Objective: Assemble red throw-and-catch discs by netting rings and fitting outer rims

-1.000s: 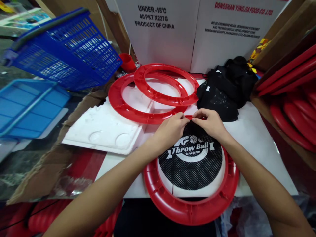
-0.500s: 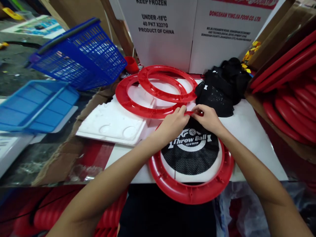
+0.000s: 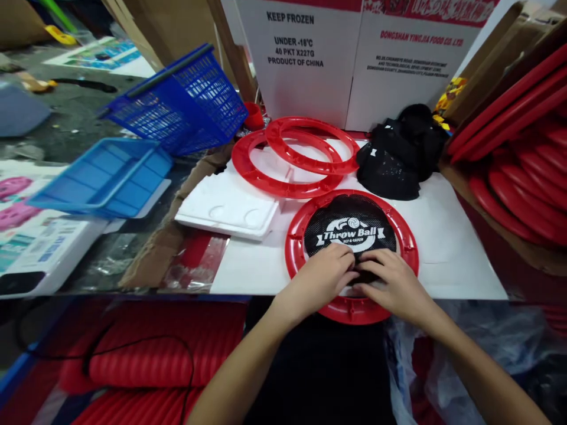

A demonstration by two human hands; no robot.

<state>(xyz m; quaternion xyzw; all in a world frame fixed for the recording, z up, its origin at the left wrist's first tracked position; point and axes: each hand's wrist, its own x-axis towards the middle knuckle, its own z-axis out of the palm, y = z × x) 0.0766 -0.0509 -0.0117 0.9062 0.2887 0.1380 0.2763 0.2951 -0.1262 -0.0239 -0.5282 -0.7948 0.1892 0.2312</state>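
A red plastic ring point(image 3: 408, 242) lies on the white work surface at my front. Inside it is a round black mesh net point(image 3: 354, 208) printed "Throw Ball" in white. My left hand point(image 3: 325, 273) is closed with bent fingers at the net's near part. Opposite it, my right hand point(image 3: 394, 280) also pinches the net, thumb and fingers close to the left hand's. Both hands hide the net's near edge. Two more red rings, an upper ring point(image 3: 283, 154) and a lower ring point(image 3: 243, 171), overlap behind. Black mesh pieces point(image 3: 392, 168) are heaped at the back right.
A white foam block point(image 3: 221, 206) sits to the left, with a light blue tray point(image 3: 110, 177) and a dark blue basket point(image 3: 177, 106) beyond. A white carton point(image 3: 305, 88) stands behind. Red rings point(image 3: 514, 195) are stacked at right, and more red rings point(image 3: 146, 354) below the table.
Both hands have moved from the far rim of the ring to its near side. The net's far edge now lies along the far rim, and the ring looks flatter on the surface.
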